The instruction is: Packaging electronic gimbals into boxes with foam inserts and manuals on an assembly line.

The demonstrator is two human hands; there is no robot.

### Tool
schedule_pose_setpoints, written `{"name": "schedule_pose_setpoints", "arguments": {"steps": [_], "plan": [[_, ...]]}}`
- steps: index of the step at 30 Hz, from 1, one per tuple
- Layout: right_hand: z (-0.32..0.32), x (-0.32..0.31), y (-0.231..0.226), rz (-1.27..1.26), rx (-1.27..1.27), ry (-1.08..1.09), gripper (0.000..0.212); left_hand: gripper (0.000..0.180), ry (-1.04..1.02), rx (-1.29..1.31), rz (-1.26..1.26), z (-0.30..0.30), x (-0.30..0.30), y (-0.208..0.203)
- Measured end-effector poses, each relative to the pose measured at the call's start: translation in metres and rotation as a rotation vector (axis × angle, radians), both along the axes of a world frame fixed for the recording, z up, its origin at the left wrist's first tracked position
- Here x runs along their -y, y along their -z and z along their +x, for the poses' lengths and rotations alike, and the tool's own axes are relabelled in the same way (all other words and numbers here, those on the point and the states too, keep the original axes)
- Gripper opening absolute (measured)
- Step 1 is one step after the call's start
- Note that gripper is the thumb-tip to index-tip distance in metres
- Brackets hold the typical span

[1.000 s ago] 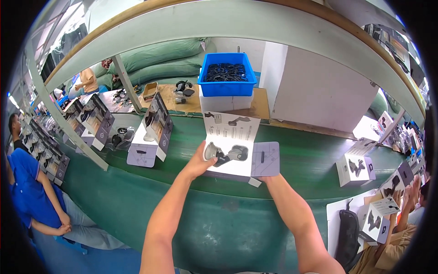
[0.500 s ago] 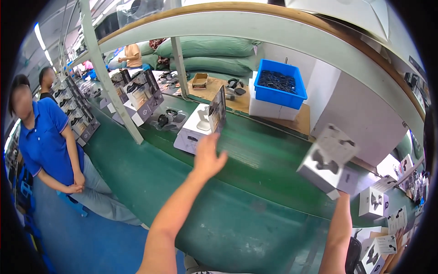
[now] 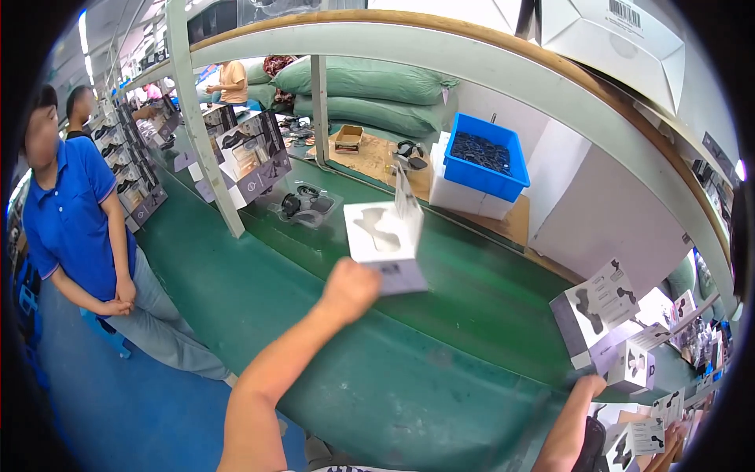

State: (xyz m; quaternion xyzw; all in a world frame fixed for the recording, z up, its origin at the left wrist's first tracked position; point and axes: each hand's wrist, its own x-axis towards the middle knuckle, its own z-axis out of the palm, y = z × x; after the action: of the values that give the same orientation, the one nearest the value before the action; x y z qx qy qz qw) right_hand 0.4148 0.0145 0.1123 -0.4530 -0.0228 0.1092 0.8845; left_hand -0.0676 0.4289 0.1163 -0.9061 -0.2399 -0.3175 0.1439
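Observation:
My left hand (image 3: 351, 291) is closed at the front flap of an open white-and-grey box (image 3: 373, 258), whose lid stands up and whose white insert has a shaped hollow. The box is tilted and slightly blurred above the green bench. At the right, my right hand (image 3: 588, 386) is low beside another open box (image 3: 590, 318) with dark pieces in its insert and a raised printed lid. Its fingers are partly hidden, and whether they touch that box's lower flap cannot be made out. A clear plastic tray with black parts (image 3: 307, 204) lies beyond my left hand.
More open boxes (image 3: 631, 366) crowd the right end, with another person's hand (image 3: 675, 440) among them. Display boxes (image 3: 248, 153) stand at left behind a post (image 3: 206, 126). A blue bin of dark parts (image 3: 486, 157) sits beyond the bench (image 3: 464, 393). A person in blue (image 3: 75, 208) is at left.
My left hand has closed at the near box and brought it right and toward me, away from the plastic tray. My right hand has moved lower; the box beside it has shifted right.

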Motion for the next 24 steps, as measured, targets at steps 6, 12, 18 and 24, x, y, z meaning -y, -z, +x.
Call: {"name": "schedule_pose_setpoints", "arguments": {"steps": [6, 12, 18, 24], "plan": [[-0.024, 0.021, 0.022, -0.076, 0.051, 0.019, 0.025, 0.036, 0.362, 0.238, 0.136, 0.031, 0.124, 0.010], [-0.051, 0.017, 0.036, -0.149, 0.094, 0.029, 0.020, 0.044, 0.090, 0.272, -0.247, 0.009, 0.126, 0.013], [-0.107, -0.077, 0.010, -0.211, 0.079, -0.036, 0.020, 0.049, -0.036, 0.206, -0.266, -0.048, 0.165, -0.022], [-0.204, -0.267, -0.024, -0.281, -0.295, -1.039, 0.081, 0.052, -0.269, 0.154, -0.468, -0.133, 0.254, -0.011]]}}
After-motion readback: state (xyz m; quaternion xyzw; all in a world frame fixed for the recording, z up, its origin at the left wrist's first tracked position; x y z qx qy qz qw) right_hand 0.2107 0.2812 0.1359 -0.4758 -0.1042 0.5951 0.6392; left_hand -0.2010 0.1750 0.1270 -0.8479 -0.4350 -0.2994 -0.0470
